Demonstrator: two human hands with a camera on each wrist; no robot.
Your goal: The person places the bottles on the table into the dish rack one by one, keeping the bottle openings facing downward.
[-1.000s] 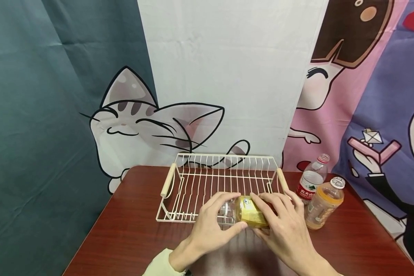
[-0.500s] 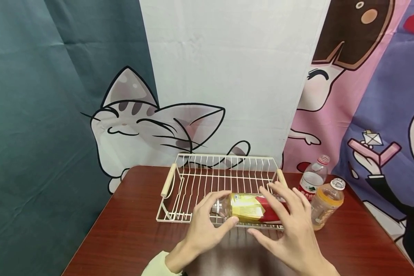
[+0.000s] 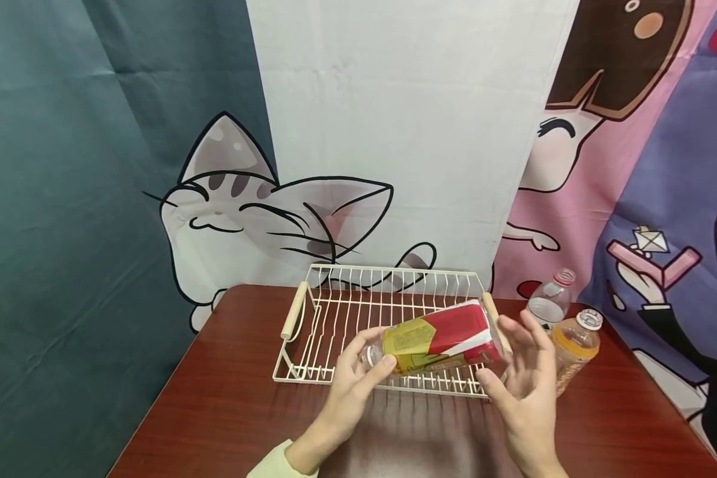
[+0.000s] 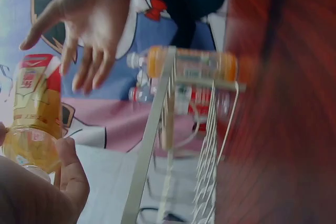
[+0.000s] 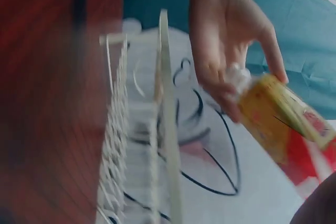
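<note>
A clear plastic bottle point(image 3: 439, 336) with a yellow and red label is held above the front of the wire rack by my left hand point(image 3: 348, 392). Thumb and fingers grip it around the neck and shoulder, and its base tilts up to the right. Beside that base, my right hand point(image 3: 528, 392) has its fingers spread and loosely bent, holding nothing. The left wrist view has the bottle point(image 4: 37, 93) at the left edge with the right hand point(image 4: 97, 22) near its red end. The left hand point(image 5: 228, 40) also grips the bottle point(image 5: 278, 121) in the right wrist view.
A white wire rack point(image 3: 319, 381) with wooden handles stands on the red-brown table point(image 3: 215, 411). To its right are a clear bottle with a red ring point(image 3: 551, 299) and an orange-tinted bottle point(image 3: 575, 345). A printed cloth point(image 3: 406, 133) hangs behind.
My right hand has let go of the bottle and moved right, its palm turning inward. The left hand keeps its grip; the bottle's base has swung up, showing more of the red label.
</note>
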